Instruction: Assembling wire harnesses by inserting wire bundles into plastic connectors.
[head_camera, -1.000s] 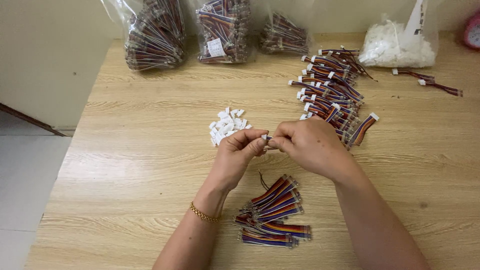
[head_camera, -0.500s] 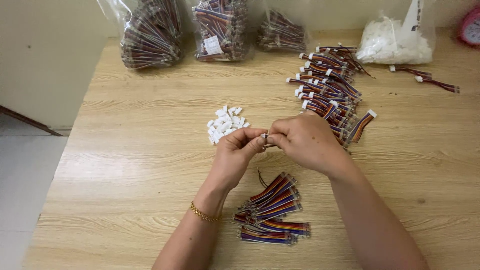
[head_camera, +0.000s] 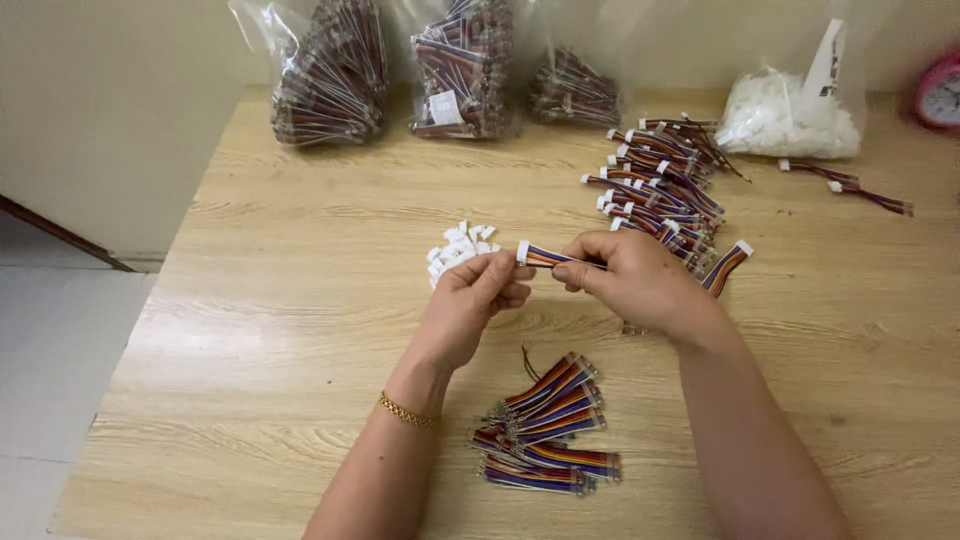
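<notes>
The left hand (head_camera: 478, 300) and the right hand (head_camera: 630, 280) hold one short rainbow wire strip (head_camera: 556, 258) between them, up above the middle of the wooden bench (head_camera: 260, 330); the fingers of both hands are curled shut and pinch it, the left near its white plug (head_camera: 522, 251), the right on the other end; the plug could pop off or sit crooked if the hands pull too hard, and thin wires could bend or slip out of it; the strip could also drop into the little heap of white plugs (head_camera: 458, 246) just beside the left hand and knock them about; the pile of wire strips (head_camera: 548, 432) near the front edge lies close to the arms, so an elbow could push it off; a second ago the hands were pressed tight together and the strip was almost hidden; now they are pulled a bit apart and the strip shows, stretched out between them.
</notes>
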